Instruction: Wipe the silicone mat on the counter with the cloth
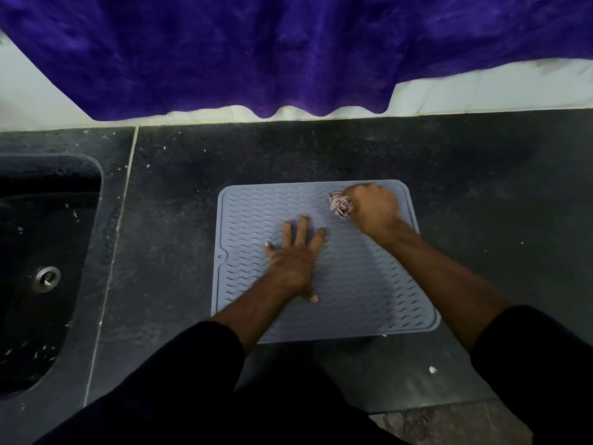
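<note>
Two bare hands are down on a grey-blue square silicone mat with wavy ridges (369,284), which lies flat on the dark speckled stone surface (176,220). Far to the left, a black sink (45,239) is sunk into the stone, with a round metal drain (48,277) in its bottom. The mat sits well apart from the sink, near the middle of the stone top. The left hand (293,260) lies flat on the mat's middle, its fingers (301,229) spread open and holding nothing, just pressing down. To the right of it, the right hand (373,208) is curled into a fist near the mat's far right corner. Its fingers are closed tight around a small crumpled pale striped cloth (340,205), which pokes out on the left side of the fist and touches the mat. Both arms wear dark sleeves (199,364). Along the back, a big purple fuzzy fabric (288,49) hangs over a white wall (481,91).
</note>
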A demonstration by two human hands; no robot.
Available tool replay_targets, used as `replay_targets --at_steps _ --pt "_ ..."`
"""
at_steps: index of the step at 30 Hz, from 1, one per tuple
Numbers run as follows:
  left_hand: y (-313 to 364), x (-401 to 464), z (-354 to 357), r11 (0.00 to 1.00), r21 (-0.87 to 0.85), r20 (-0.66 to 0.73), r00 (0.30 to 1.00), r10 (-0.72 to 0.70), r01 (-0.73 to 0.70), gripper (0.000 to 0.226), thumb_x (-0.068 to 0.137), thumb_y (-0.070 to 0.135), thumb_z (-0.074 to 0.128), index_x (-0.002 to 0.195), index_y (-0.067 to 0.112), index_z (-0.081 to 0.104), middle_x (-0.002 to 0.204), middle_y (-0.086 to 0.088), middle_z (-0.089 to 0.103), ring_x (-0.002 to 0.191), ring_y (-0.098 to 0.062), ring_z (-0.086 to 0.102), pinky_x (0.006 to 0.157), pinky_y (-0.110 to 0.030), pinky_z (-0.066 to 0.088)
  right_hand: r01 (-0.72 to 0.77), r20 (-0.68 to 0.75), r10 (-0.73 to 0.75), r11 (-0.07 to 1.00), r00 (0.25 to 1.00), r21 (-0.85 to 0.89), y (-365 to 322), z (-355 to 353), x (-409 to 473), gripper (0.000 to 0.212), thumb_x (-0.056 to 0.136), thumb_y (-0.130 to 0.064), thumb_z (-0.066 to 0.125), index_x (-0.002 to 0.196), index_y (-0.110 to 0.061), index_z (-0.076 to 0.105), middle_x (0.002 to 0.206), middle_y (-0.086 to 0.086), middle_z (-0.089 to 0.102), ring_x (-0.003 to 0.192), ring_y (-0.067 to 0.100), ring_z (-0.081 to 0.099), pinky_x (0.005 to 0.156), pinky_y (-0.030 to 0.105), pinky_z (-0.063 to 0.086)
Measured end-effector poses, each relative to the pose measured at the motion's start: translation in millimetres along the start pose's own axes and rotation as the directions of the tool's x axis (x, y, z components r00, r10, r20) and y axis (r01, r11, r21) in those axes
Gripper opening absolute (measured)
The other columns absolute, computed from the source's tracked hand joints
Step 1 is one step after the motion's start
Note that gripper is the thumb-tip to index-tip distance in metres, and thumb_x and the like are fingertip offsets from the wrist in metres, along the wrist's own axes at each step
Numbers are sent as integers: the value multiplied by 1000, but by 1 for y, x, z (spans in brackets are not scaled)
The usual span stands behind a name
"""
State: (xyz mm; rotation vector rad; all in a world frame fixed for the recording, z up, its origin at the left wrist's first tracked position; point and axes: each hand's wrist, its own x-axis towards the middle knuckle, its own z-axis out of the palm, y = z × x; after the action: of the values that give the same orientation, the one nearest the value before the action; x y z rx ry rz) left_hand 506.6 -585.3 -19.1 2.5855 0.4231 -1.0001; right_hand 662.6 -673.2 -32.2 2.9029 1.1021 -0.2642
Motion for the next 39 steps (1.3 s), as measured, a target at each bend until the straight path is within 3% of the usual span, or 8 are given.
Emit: replay_targets --at_steps 5,9,17,21,24,28,34,39 --pt "0 1 -1 1000 28 20 1000 1 -1 137 65 35 87 150 27 -20 153 -7 -36 141 -38 -27 108 -72 9 230 -187 -195 955 963 186 -60 -5 12 37 87 -20 62 123 -24 63 123 3 67 112 24 62 92 34 51" --pt "-1 3 1 998 59 37 999 -18 15 137 64 41 85 151 23 -19 155 -9 -31 141 -38 -26 108 -72 9 388 -55 -388 922 920 -20 -77 7 17 38 95 -19 48 132 -15 54 142 4 52 131 22 47 110 34 37" --pt "-2 4 1 1000 10 10 1000 15 -15 139 62 33 88 150 31 -19 151 -6 -39 141 -39 -27 107 -74 9 36 -52 -33 998 998 50 -40 -10 20 22 84 -16 64 105 -21 69 102 11 72 97 33 68 79 39 55" --pt "-1 5 1 997 80 40 999 -6 3 137 65 40 85 150 23 -22 154 -9 -34 140 -39 -28 106 -74 10 276 -126 -258 947 958 161 -89 -12 25 36 87 -17 61 122 -21 63 122 6 67 114 28 62 93 39 53" --pt "0 5 2 993 114 59 998 -23 16 131 68 45 82 153 18 -15 156 -11 -28 140 -40 -28 107 -73 9 429 -38 -429 903 903 16 -107 0 25 35 95 -19 49 129 -16 58 133 7 59 122 27 55 101 40 47" --pt "-3 5 3 998 58 19 1000 -2 1 138 65 41 85 151 24 -21 155 -10 -32 141 -39 -26 108 -73 9 295 -79 -298 954 951 -49 -79 4 26 33 97 -34 45 117 -20 66 117 6 68 109 27 63 90 34 50" --pt "-5 4 3 1000 24 -7 1000 18 -18 138 62 36 88 151 31 -18 151 -6 -39 141 -39 -26 107 -73 9 84 33 -85 996 996 8 -45 -10 22 23 85 -22 66 107 -24 70 106 11 71 98 31 67 81 36 53" --pt "-2 6 2 997 78 40 999 -15 12 136 65 41 85 152 21 -18 155 -11 -31 141 -39 -27 107 -74 8 297 -33 -295 947 955 125 -100 -8 24 35 88 -25 63 123 -25 62 119 5 68 108 27 64 90 39 54"
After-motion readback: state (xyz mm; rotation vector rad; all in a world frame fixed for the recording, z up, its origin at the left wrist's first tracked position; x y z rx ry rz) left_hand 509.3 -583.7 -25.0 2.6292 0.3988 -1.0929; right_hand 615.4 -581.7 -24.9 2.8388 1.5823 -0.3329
